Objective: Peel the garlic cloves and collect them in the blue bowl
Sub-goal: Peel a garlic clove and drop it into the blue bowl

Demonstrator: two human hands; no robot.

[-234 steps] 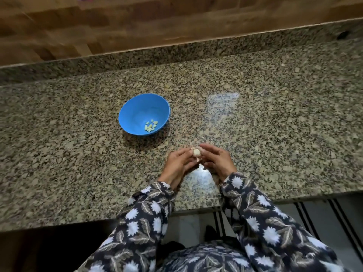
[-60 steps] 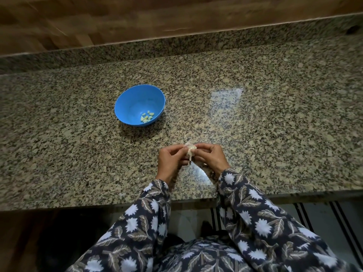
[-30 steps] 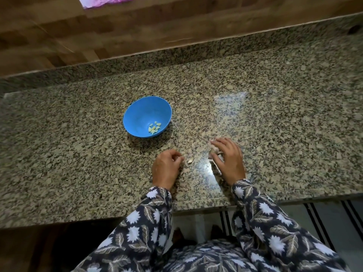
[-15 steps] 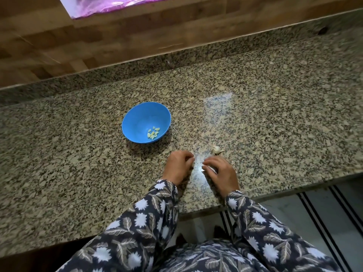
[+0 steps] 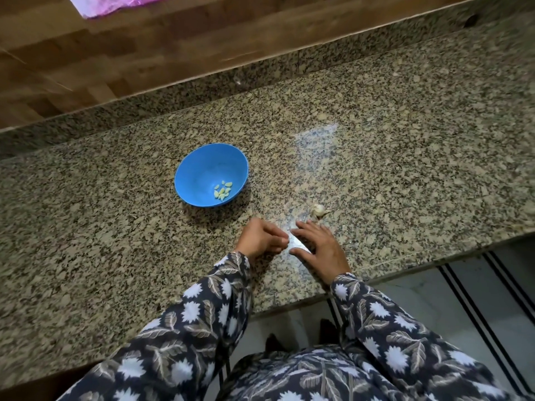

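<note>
The blue bowl (image 5: 211, 175) stands on the granite counter (image 5: 405, 169) with several peeled yellowish cloves (image 5: 223, 190) in its bottom. A partly broken garlic bulb (image 5: 318, 211) lies loose on the counter to the bowl's right, just beyond my right hand. My right hand (image 5: 318, 247) rests on the counter with its fingers straight and spread, holding nothing. My left hand (image 5: 260, 238) sits close beside it, fingers curled in and thumb against the fingertips, pinching a small garlic clove that is almost wholly hidden.
A low granite upstand (image 5: 260, 73) and a wood-pattern wall (image 5: 144, 53) close off the back of the counter. Something pink (image 5: 115, 2) shows at the top left. The counter's front edge (image 5: 376, 273) runs just below my wrists, with striped floor (image 5: 477, 299) beyond it.
My hands have come apart. The right hand set the bulb down on the counter and drew back toward me. The left hand closed over the small piece that lay by its fingertips.
</note>
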